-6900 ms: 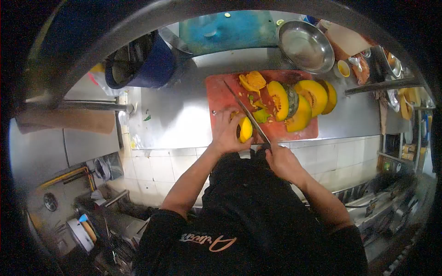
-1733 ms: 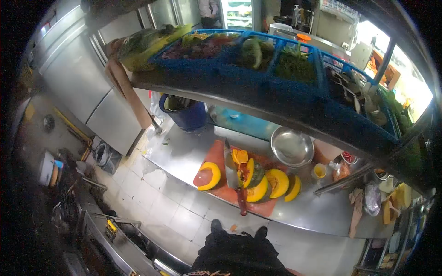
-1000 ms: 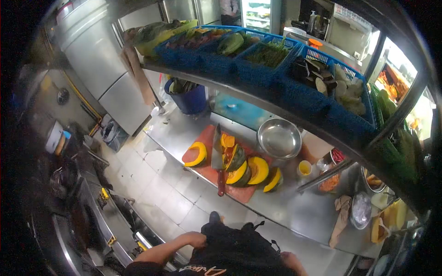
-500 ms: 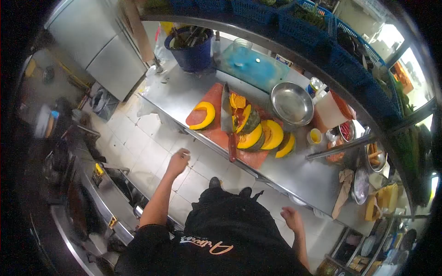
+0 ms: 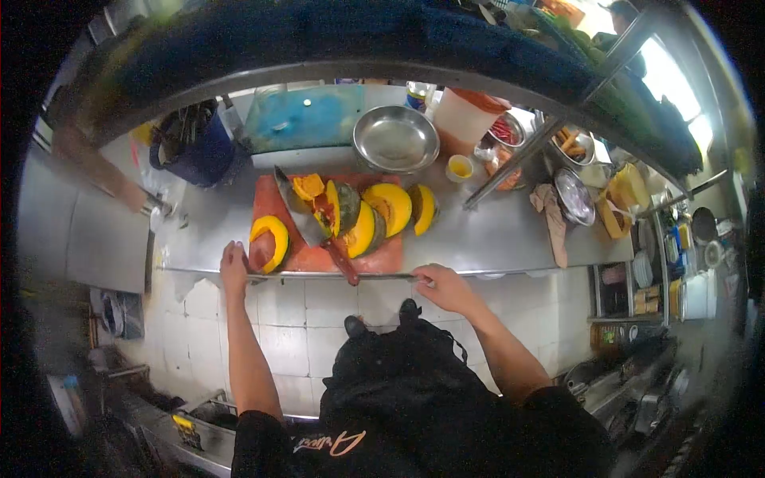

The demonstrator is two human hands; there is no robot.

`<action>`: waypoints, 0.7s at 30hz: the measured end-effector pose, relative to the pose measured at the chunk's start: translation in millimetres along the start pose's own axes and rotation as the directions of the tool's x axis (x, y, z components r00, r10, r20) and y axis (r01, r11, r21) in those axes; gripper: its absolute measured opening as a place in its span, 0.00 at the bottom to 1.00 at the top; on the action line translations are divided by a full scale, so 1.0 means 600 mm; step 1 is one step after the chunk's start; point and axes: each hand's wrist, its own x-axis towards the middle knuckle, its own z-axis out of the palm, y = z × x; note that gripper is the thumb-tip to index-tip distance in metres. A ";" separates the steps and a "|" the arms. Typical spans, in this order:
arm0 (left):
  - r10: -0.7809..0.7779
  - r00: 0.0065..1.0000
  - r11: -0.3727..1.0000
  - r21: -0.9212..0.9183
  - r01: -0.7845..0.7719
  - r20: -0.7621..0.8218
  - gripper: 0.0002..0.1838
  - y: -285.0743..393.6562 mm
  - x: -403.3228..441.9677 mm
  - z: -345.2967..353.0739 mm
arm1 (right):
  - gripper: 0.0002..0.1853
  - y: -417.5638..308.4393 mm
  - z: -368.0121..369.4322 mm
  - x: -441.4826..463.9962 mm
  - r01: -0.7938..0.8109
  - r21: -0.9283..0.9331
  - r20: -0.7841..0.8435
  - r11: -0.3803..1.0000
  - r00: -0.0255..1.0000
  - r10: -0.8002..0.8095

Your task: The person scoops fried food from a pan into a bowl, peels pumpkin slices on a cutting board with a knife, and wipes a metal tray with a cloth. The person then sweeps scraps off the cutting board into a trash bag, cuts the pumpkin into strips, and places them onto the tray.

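My left hand (image 5: 233, 267) rests at the front edge of the steel table (image 5: 494, 243), fingers lying over it, just left of an orange cutting board (image 5: 390, 256). At the same edge, right of the board, my right hand (image 5: 442, 287) has its fingers curled on the rim. A ring-shaped pumpkin slice (image 5: 279, 233) lies on the board nearest my left hand. A large knife (image 5: 301, 211) lies across the board, its red-brown handle reaching over the front edge. Beside it are a pumpkin chunk (image 5: 309, 186) and several thick pumpkin wedges (image 5: 390, 205) with dark green rind.
Behind the board stand a steel bowl (image 5: 396, 137), a blue cutting board (image 5: 303, 119) and a dark blue bucket (image 5: 195, 147) of utensils. To the right are a yellow-filled cup (image 5: 459, 167), a cloth (image 5: 551, 219) and a foil-like bowl (image 5: 574, 195). An overhead shelf (image 5: 319, 76) spans the table.
My view has turned to face the table squarely. Both hands, which hung over the floor away from the table, are now at its front edge. The knife and pumpkin pieces keep their arrangement.
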 end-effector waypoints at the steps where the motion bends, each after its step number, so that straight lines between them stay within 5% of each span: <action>1: 0.006 0.999 1.000 0.026 -0.007 0.044 0.24 0.010 0.013 0.006 | 0.15 0.012 0.006 -0.004 -0.015 -0.069 -0.006 0.998 1.000 0.015; 4: -0.015 0.990 0.972 -0.229 0.046 0.137 0.30 0.012 0.016 0.043 | 0.16 0.042 0.019 -0.018 -0.105 -0.041 -0.090 0.994 0.991 0.101; 5: -0.005 0.994 0.981 -0.193 0.027 0.112 0.32 0.012 0.012 0.050 | 0.17 0.061 0.019 -0.025 -0.078 -0.056 -0.104 0.995 0.992 0.072; 6: 0.099 0.995 0.994 0.043 -0.099 0.011 0.34 0.004 0.018 0.055 | 0.16 0.051 0.010 -0.031 -0.107 0.048 -0.110 0.993 0.988 0.112; 7: 0.069 0.997 0.983 0.172 -0.064 -0.026 0.34 0.017 0.012 0.053 | 0.16 0.070 0.009 -0.037 -0.151 0.078 -0.086 0.985 0.984 0.157; 11: -0.024 1.000 0.985 0.169 0.022 0.010 0.33 0.008 -0.006 0.059 | 0.16 0.063 -0.020 -0.028 -0.223 0.092 -0.071 0.971 0.971 0.229; 19: 0.080 0.988 0.968 0.249 -0.044 -0.135 0.31 0.006 -0.118 0.105 | 0.17 0.089 -0.052 0.053 0.116 -0.055 0.032 0.992 0.993 -0.115; 21: 0.250 0.966 0.931 0.288 -0.223 -0.061 0.26 0.015 -0.133 0.113 | 0.18 0.089 -0.066 0.068 0.167 -0.103 0.139 0.981 0.978 -0.152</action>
